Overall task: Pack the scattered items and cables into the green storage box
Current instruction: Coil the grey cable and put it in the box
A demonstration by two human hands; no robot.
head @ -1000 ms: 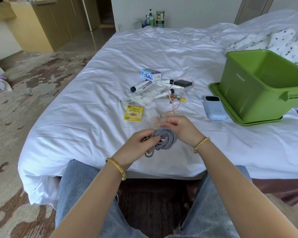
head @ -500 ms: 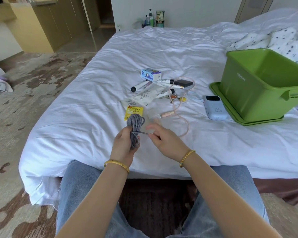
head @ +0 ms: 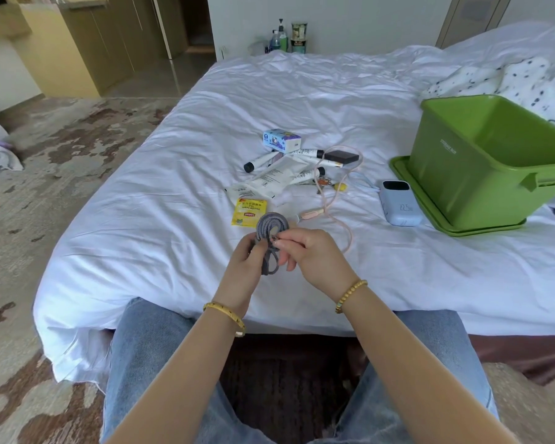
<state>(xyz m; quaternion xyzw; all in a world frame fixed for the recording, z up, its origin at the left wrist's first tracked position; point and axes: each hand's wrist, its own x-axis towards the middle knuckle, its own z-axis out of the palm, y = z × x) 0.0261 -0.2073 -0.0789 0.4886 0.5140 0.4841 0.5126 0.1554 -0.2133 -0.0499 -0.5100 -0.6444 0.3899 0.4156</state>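
Fingers of both hands close on a coiled grey braided cable [head: 271, 224] held above the near edge of a white-sheeted bed [head: 302, 100]: the left hand [head: 244, 270] grips the bundle's lower loops while the right hand [head: 311, 256] pinches what looks like the cable's free end or plug against the coil. Light and limp, the cord looks likely to spring loose unless held across the whole bundle at its waist, not by one strand. To the right, well apart from the hands, the green storage box [head: 481, 174] stands open on what appears to be its own lid; as much of its interior as shows seems bare, though the right side is cut off by the frame. Between hands and box lie a pale blue power bank [head: 398, 203], a pink cable [head: 337, 216], a yellow Lipton tea sachet [head: 249, 212], tubes, white packets and a small printed carton [head: 281, 141]. The grey cable's connector is too small to identify, and the left palm hides how the loops are secured
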